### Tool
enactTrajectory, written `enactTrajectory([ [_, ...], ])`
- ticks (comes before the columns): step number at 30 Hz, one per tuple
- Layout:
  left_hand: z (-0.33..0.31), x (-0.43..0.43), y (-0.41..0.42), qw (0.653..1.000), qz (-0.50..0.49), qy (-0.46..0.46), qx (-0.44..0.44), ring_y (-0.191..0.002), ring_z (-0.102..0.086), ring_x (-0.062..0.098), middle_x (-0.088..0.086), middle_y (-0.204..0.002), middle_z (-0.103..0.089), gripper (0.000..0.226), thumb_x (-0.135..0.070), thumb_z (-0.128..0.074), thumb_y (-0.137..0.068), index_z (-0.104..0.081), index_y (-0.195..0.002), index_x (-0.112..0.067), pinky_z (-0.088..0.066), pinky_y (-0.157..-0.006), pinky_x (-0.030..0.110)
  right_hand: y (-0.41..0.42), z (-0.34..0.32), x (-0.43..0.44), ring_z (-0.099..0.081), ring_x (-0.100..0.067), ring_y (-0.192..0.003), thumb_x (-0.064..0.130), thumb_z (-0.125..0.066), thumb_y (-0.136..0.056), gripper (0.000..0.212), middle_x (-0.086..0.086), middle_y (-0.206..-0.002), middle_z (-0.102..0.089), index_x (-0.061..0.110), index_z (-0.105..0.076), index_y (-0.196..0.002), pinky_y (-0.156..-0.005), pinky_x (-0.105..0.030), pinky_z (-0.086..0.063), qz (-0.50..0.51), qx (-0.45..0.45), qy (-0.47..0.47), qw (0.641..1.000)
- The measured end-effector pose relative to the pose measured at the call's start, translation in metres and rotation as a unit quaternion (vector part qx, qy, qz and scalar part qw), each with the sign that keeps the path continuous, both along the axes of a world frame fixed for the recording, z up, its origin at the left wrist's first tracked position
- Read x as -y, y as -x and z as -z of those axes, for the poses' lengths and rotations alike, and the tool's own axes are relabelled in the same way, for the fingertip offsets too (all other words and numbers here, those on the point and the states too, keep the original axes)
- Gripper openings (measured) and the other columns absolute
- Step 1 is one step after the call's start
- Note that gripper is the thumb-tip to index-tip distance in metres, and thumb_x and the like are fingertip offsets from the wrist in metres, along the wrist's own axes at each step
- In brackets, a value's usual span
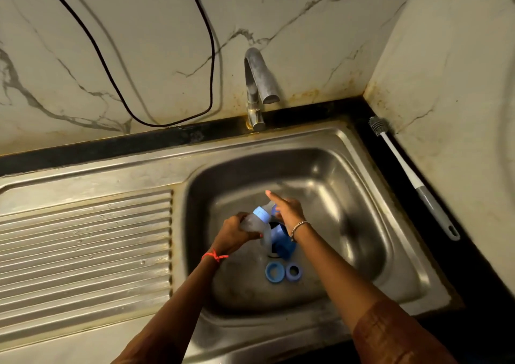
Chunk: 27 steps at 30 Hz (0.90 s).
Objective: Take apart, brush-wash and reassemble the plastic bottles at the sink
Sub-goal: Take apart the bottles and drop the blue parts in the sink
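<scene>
Over the steel sink basin [348, 196], my left hand [232, 234] grips the clear body of a plastic bottle [250, 220] that lies tilted, its light blue collar [260, 214] pointing right. My right hand [287, 210] is closed on the bottle's top end past the collar, index finger stretched out. Below the hands a darker blue bottle [282, 242] lies over the drain, partly hidden. Two loose blue rings rest on the basin floor: a larger light one [275, 272] and a smaller dark one [293, 271].
A bottle brush [412, 174] with grey bristles, white shaft and grey handle lies on the black counter at the right, against the wall. The tap [259, 85] stands behind the basin, no water running. The ribbed drainboard [83, 246] spreads left. A black cable [167, 124] hangs on the marble wall.
</scene>
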State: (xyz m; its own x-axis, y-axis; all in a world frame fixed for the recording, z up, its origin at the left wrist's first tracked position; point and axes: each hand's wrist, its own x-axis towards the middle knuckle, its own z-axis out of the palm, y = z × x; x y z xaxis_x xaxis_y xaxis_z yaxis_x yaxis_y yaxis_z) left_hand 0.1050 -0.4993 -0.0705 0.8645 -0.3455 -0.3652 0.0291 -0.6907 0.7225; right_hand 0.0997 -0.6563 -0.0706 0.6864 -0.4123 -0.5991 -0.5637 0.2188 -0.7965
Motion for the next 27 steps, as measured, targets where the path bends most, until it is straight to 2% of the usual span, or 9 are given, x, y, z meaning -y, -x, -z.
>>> enactTrajectory([
  [4, -0.001, 0.018, 0.006, 1.000, -0.013, 0.020, -0.002, -0.089, -0.054, 0.009, -0.004, -0.100, -0.057, 0.050, -0.025, -0.080, -0.073, -0.059, -0.116, -0.009, -0.038, -0.062, 0.008, -0.003, 0.005, -0.010, -0.062, -0.024, -0.079, 0.031, -0.079, -0.071, 0.030, -0.005, -0.077, -0.062, 0.011, -0.060, -0.080, -0.079, -0.036, -0.053, -0.030, -0.022, -0.044, 0.998],
  [6, 0.001, 0.022, 0.007, 0.998, -0.015, 0.049, -0.025, -0.085, -0.058, 0.011, -0.004, -0.093, -0.062, 0.045, -0.029, -0.079, -0.073, -0.062, -0.110, -0.009, -0.042, -0.063, 0.009, -0.004, 0.004, -0.010, -0.060, -0.028, -0.082, 0.014, -0.073, -0.076, 0.019, -0.005, -0.074, -0.058, 0.013, -0.054, -0.077, -0.082, -0.040, -0.052, -0.034, -0.005, -0.043, 0.998],
  [10, 0.002, 0.015, 0.010, 0.977, -0.013, 0.166, -0.135, -0.091, -0.068, 0.026, 0.009, -0.096, -0.071, 0.044, -0.038, -0.076, -0.072, -0.068, -0.105, -0.010, -0.056, -0.084, 0.044, -0.003, -0.007, -0.003, -0.054, -0.022, -0.070, 0.001, -0.061, -0.077, 0.022, -0.005, -0.068, -0.052, 0.013, -0.046, -0.066, -0.071, -0.034, -0.047, -0.100, 0.021, -0.053, 0.993],
  [12, -0.001, 0.011, 0.012, 0.941, -0.031, 0.250, -0.227, -0.094, -0.067, 0.032, 0.019, -0.102, -0.069, 0.039, -0.030, -0.071, -0.080, -0.067, -0.108, -0.004, -0.051, -0.090, 0.053, -0.002, -0.014, 0.002, -0.054, -0.021, -0.067, -0.005, -0.055, -0.072, 0.018, -0.007, -0.062, -0.054, 0.009, -0.047, -0.066, -0.067, -0.031, -0.047, -0.092, 0.058, -0.148, 0.983],
  [16, -0.014, 0.015, 0.012, 0.838, -0.074, 0.376, -0.388, -0.090, -0.066, 0.032, 0.024, -0.107, -0.065, 0.052, -0.036, -0.056, -0.086, -0.056, -0.120, 0.002, -0.053, -0.082, 0.043, 0.000, -0.021, 0.009, -0.052, -0.024, -0.056, 0.003, -0.050, -0.053, 0.025, -0.012, -0.060, -0.054, 0.009, -0.053, -0.077, -0.067, -0.036, -0.041, -0.031, 0.099, -0.345, 0.933],
  [19, -0.024, 0.020, 0.009, 0.735, -0.157, 0.459, -0.475, -0.080, -0.066, 0.034, 0.025, -0.102, -0.063, 0.053, -0.037, -0.047, -0.087, -0.053, -0.122, 0.002, -0.058, -0.065, 0.037, -0.001, -0.018, 0.010, -0.051, -0.024, -0.059, 0.006, -0.056, -0.040, 0.037, -0.012, -0.060, -0.053, 0.006, -0.055, -0.078, -0.071, -0.038, -0.045, 0.029, 0.128, -0.387, 0.913],
  [21, -0.025, 0.023, 0.006, 0.688, -0.190, 0.483, -0.508, -0.078, -0.067, 0.036, 0.024, -0.099, -0.063, 0.048, -0.036, -0.046, -0.087, -0.054, -0.117, 0.001, -0.058, -0.057, 0.034, -0.001, -0.021, 0.008, -0.050, -0.023, -0.061, 0.008, -0.052, -0.049, 0.027, -0.011, -0.062, -0.052, 0.007, -0.054, -0.075, -0.067, -0.033, -0.047, 0.056, 0.124, -0.374, 0.917],
  [24, -0.025, 0.026, 0.003, 0.720, -0.206, 0.428, -0.506, -0.085, -0.065, 0.038, 0.024, -0.099, -0.065, 0.051, -0.046, -0.047, -0.089, -0.063, -0.108, -0.002, -0.058, -0.065, 0.042, -0.004, -0.016, 0.010, -0.052, -0.021, -0.061, 0.004, -0.039, -0.076, 0.015, -0.009, -0.067, -0.055, 0.010, -0.050, -0.068, -0.063, -0.029, -0.048, 0.096, 0.082, -0.321, 0.939],
  [27, -0.020, 0.021, 0.001, 0.785, -0.205, 0.393, -0.434, -0.094, -0.064, 0.033, 0.019, -0.110, -0.063, 0.051, -0.046, -0.058, -0.084, -0.061, -0.114, -0.006, -0.058, -0.067, 0.039, -0.007, -0.006, 0.017, -0.056, -0.020, -0.062, 0.008, -0.049, -0.075, 0.016, -0.007, -0.066, -0.058, 0.011, -0.048, -0.059, -0.063, -0.029, -0.047, 0.117, 0.059, -0.258, 0.957],
])
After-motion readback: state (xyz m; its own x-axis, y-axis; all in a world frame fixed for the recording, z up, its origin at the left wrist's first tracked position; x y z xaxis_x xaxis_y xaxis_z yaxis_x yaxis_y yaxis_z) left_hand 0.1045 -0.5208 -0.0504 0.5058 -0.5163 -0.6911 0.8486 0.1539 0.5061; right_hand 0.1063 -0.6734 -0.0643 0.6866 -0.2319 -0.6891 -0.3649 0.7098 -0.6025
